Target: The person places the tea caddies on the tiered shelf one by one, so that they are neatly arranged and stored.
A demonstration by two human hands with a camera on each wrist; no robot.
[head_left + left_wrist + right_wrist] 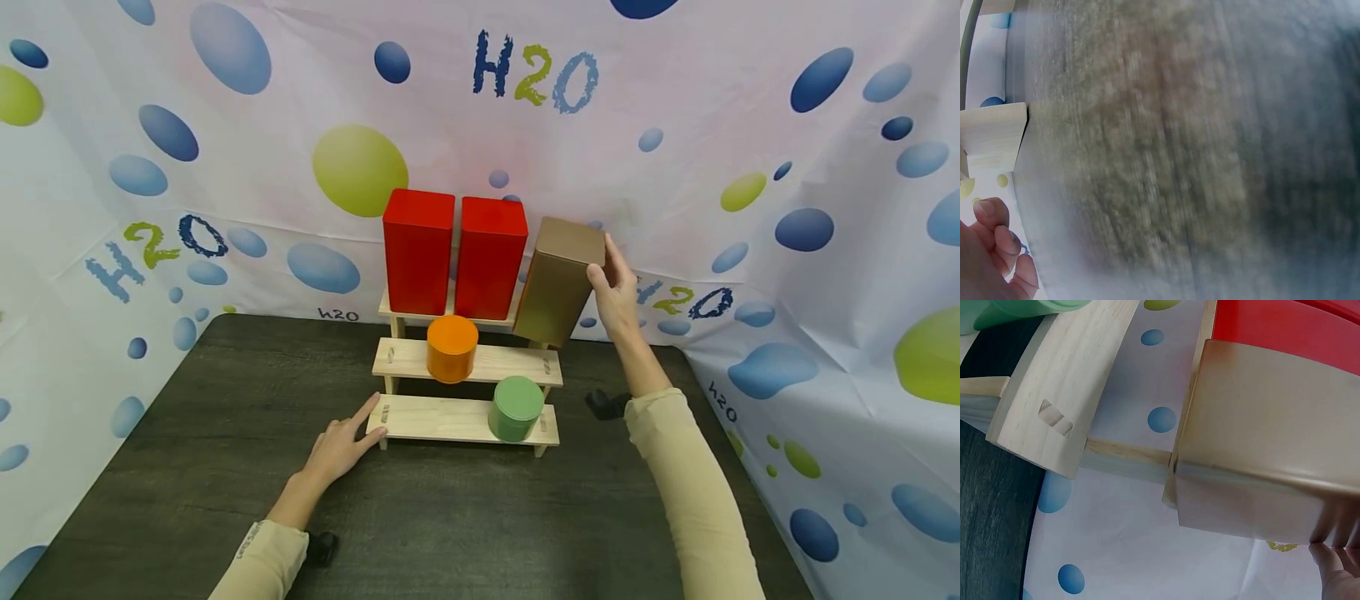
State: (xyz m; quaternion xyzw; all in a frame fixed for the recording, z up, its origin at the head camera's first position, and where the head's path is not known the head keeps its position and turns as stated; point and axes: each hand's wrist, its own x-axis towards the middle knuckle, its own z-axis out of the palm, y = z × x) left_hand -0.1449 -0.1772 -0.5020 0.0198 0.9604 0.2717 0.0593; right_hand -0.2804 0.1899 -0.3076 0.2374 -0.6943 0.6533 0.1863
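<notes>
At the right end of the three-step wooden rack (442, 417), my right hand (618, 296) holds a gold-brown box (558, 271) near its upper right edge, thumb on the front. The box leans, its top to the right, beside two upright red boxes (418, 258) on the top step. In the right wrist view, fingertips (1329, 559) press the side of the gold-brown box (1272, 419). My left hand (336, 450) touches the left end of the bottom step with extended index finger and thumb; its other fingers look loosely bent in the left wrist view.
An orange cylinder (452, 350) stands on the middle step. A green cylinder (516, 408) is at the right of the bottom step. The rack stands on a dark wood-grain table (465, 525), with a dotted white backdrop (450, 133) behind and at both sides.
</notes>
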